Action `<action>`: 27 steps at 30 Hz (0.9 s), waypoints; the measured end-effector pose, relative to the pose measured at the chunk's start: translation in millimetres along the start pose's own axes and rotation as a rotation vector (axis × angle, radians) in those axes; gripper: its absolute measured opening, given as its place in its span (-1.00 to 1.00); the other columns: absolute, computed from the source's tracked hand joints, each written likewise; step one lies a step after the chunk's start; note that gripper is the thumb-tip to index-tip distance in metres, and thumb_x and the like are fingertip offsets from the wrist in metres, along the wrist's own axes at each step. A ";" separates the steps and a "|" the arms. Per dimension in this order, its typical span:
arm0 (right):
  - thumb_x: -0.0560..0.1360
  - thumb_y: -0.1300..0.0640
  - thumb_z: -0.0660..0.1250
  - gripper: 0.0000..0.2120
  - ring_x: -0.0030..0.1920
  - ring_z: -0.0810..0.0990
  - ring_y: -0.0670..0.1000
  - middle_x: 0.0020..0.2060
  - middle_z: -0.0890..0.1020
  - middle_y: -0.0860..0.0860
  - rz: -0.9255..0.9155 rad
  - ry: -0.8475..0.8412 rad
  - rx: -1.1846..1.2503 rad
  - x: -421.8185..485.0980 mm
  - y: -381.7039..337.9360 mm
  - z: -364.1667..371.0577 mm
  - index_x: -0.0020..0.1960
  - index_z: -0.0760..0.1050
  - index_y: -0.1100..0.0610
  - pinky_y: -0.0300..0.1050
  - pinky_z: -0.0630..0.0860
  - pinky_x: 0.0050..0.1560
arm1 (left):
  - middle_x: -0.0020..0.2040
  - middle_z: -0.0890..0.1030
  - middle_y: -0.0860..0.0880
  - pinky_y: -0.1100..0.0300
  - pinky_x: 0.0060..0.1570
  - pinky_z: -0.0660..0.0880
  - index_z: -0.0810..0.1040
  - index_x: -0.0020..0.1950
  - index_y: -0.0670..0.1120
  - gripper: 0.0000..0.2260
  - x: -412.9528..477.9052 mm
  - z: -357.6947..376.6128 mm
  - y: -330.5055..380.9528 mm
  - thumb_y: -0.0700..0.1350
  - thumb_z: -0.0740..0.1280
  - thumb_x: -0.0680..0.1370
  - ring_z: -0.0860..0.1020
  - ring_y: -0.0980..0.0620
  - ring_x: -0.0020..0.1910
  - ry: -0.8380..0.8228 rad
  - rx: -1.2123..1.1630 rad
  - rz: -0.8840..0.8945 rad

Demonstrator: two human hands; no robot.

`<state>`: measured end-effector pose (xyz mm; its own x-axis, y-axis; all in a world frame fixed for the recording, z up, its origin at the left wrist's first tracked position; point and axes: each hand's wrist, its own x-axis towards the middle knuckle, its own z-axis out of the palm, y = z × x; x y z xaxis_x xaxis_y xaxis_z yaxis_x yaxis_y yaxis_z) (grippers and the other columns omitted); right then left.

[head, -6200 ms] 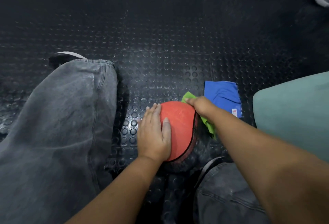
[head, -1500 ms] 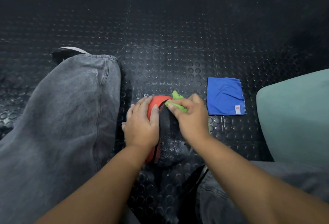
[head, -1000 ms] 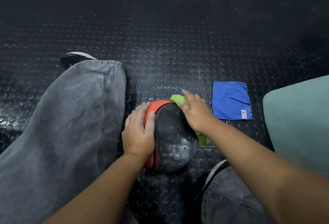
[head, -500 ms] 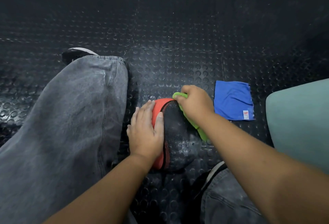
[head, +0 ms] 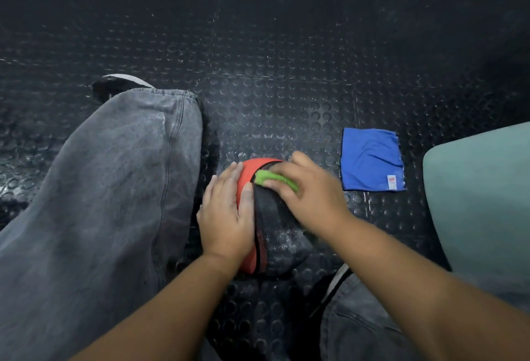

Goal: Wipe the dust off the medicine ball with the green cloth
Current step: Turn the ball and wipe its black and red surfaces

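The medicine ball (head: 279,241), half red and half dusty black, sits on the studded black floor between my legs. My left hand (head: 226,217) lies flat on its red left side, fingers straight, steadying it. My right hand (head: 308,197) presses on the top of the black half and holds the green cloth (head: 268,178) bunched under its fingers. Only a small strip of the cloth shows past the fingertips, near the seam between red and black.
A folded blue cloth (head: 371,160) lies on the floor to the right of the ball. A pale teal cushioned seat (head: 481,203) fills the right edge. My grey-trousered left leg (head: 100,203) lies close to the ball's left; my right knee (head: 364,329) is at the bottom.
My right hand has slid the green cloth from the ball's far right side up over the top of the black half. The left hand has stayed on the red side.
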<state>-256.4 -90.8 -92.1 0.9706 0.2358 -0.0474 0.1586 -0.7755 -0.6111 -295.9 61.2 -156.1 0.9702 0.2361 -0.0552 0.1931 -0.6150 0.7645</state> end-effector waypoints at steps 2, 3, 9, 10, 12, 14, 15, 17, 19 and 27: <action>0.50 -0.24 0.27 -0.73 -0.14 0.54 -0.06 -0.15 0.45 -0.08 0.051 -0.023 0.017 18.8 4.5 -0.5 0.07 0.59 -0.15 -0.07 0.48 -0.20 | 0.48 0.45 0.15 -0.14 0.48 0.28 0.44 0.50 0.05 -0.46 2.0 1.8 -2.3 0.22 0.02 0.61 0.33 0.02 0.53 0.014 0.010 0.004; 0.49 -0.25 0.27 -0.73 -0.13 0.54 -0.06 -0.14 0.45 -0.08 0.063 -0.024 0.012 28.1 5.2 2.0 0.07 0.60 -0.15 -0.07 0.47 -0.19 | 0.48 0.46 0.13 -0.14 0.48 0.29 0.44 0.50 0.03 -0.45 5.6 2.4 -2.2 0.22 0.02 0.61 0.34 0.02 0.52 0.023 0.003 0.001; 0.40 -0.27 0.38 -0.64 0.21 0.45 0.07 -0.01 0.44 -0.13 0.305 -0.146 0.038 84.8 26.4 19.9 0.08 0.60 -0.09 0.07 0.45 0.14 | 0.47 0.47 0.10 -0.15 0.47 0.30 0.45 0.49 -0.01 -0.46 2.4 3.2 -0.7 0.19 0.03 0.61 0.35 -0.02 0.51 0.062 -0.001 0.003; 0.37 -0.27 0.42 -0.59 0.30 0.40 0.11 0.09 0.47 -0.11 0.371 -0.171 0.077 90.3 33.3 21.7 0.10 0.60 -0.06 0.12 0.41 0.23 | 0.47 0.47 0.10 -0.15 0.47 0.29 0.45 0.49 -0.01 -0.46 -2.5 4.9 0.7 0.19 0.04 0.61 0.35 -0.02 0.52 0.067 0.014 0.019; 0.36 -0.22 0.45 -0.55 0.34 0.41 0.14 0.28 0.48 -0.03 0.463 -0.193 0.170 94.2 41.7 23.4 0.16 0.59 -0.01 0.10 0.36 0.32 | 0.48 0.45 0.12 -0.16 0.49 0.26 0.44 0.50 0.02 -0.45 -7.2 7.3 5.4 0.20 0.02 0.61 0.32 -0.01 0.53 0.074 0.034 0.005; 0.45 -0.13 0.41 -0.61 0.31 0.43 0.14 0.30 0.46 0.01 0.450 -0.169 0.170 88.4 39.1 22.3 0.21 0.57 0.02 0.02 0.35 0.30 | 0.49 0.44 0.15 -0.17 0.49 0.24 0.44 0.50 0.05 -0.43 -5.2 7.3 9.7 0.23 -0.01 0.59 0.30 0.01 0.54 0.073 0.035 -0.047; 0.48 -0.08 0.38 -0.67 0.28 0.44 0.14 0.23 0.48 0.00 0.403 -0.136 0.143 81.6 34.0 20.2 0.20 0.58 0.02 0.00 0.36 0.26 | 0.49 0.44 0.16 -0.17 0.49 0.24 0.44 0.50 0.07 -0.42 -4.0 6.9 10.9 0.24 -0.03 0.58 0.30 0.02 0.54 0.066 0.032 -0.062; 0.51 0.01 0.36 -0.78 0.17 0.45 0.10 0.02 0.47 -0.03 0.286 -0.027 0.128 60.8 21.5 17.5 0.13 0.62 0.03 -0.02 0.40 0.17 | 0.49 0.43 0.17 -0.15 0.48 0.25 0.43 0.50 0.08 -0.40 -0.4 5.3 13.5 0.25 -0.06 0.57 0.29 0.03 0.55 0.049 0.037 -0.067; 0.50 0.08 0.38 -0.85 0.05 0.41 0.05 -0.10 0.44 -0.06 0.176 0.093 0.132 32.8 9.4 17.8 0.05 0.64 0.03 -0.04 0.40 0.09 | 0.49 0.42 0.18 -0.15 0.48 0.25 0.42 0.51 0.09 -0.37 3.5 4.4 14.9 0.27 -0.08 0.55 0.27 0.04 0.55 0.037 0.041 -0.079; 0.43 0.16 0.45 -0.86 -0.07 0.48 0.03 -0.19 0.47 -0.04 0.088 0.201 0.142 3.9 6.0 5.6 -0.02 0.68 0.05 -0.11 0.45 -0.03 | 0.53 0.37 0.20 -0.24 0.48 0.19 0.37 0.54 0.10 -0.40 -8.3 5.9 23.8 0.25 -0.09 0.57 0.19 0.03 0.59 -0.003 0.098 -0.011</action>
<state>-252.7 -91.3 -100.4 0.9983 0.0386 0.0439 0.0584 -0.6950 -0.7167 -298.5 40.2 -141.2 0.9682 0.2415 -0.0652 0.2173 -0.6829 0.6975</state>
